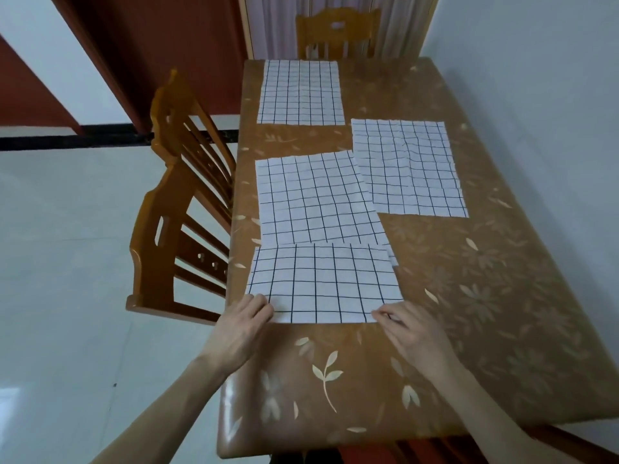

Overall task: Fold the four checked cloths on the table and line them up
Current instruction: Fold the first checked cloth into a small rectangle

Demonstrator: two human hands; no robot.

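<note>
— Where does the nearest cloth (323, 284) sit?

— At the desk's (469, 296) near-left edge, overlapping the middle cloth (318, 199). The left hand (239, 333) and right hand (413, 333) pinch its two near corners, fingers closed on the fabric.

— How should the fold go?

— Lift both corners together, carry them to the far edge (matching the grid lines helps), then press the crease flat, I'd judge. The other two cloths (407, 167) lie unfolded beyond.

Near corners of the nearest white black-checked cloth (323, 284) hidden under both hands; its far edge covers the middle cloth (316, 197); table's (335, 380) near edge cropped.
</note>
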